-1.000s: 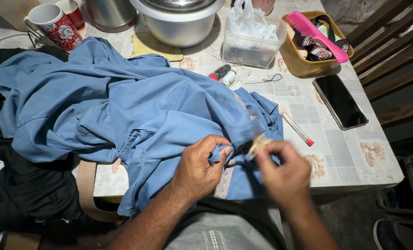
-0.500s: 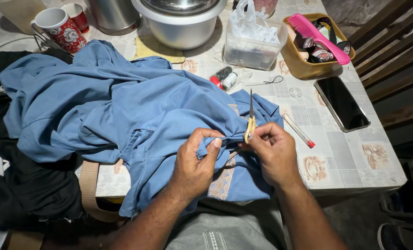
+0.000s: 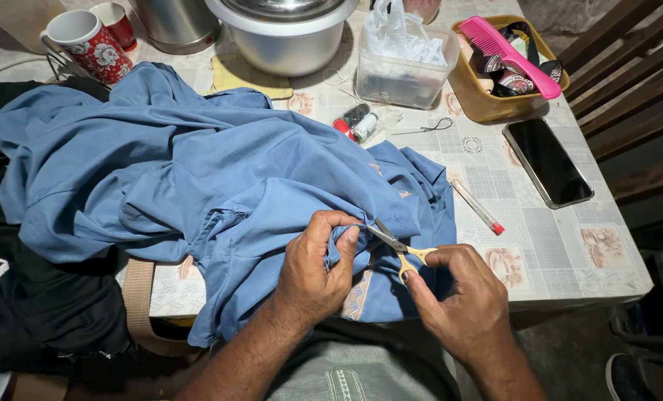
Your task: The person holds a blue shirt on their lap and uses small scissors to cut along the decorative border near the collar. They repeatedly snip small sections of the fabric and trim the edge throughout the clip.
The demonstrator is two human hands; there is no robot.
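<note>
Both hands are ours: the left hand [image 3: 318, 269] pinches the blue garment [image 3: 198, 178], while at three o'clock the right hand [image 3: 461, 301] grips small scissors [image 3: 394, 245], blades touching the cloth.

Scissor tips [image 3: 370, 229] hidden among blue cloth [image 3: 198, 171] folds.

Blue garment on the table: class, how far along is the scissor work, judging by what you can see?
Done: nothing visibly cut. In hand: the left hand pinches a fold of the blue garment; the right hand holds small scissors, tips at that fold. Left: the snip itself. Thread spools lie beyond the garment, unused.
</note>
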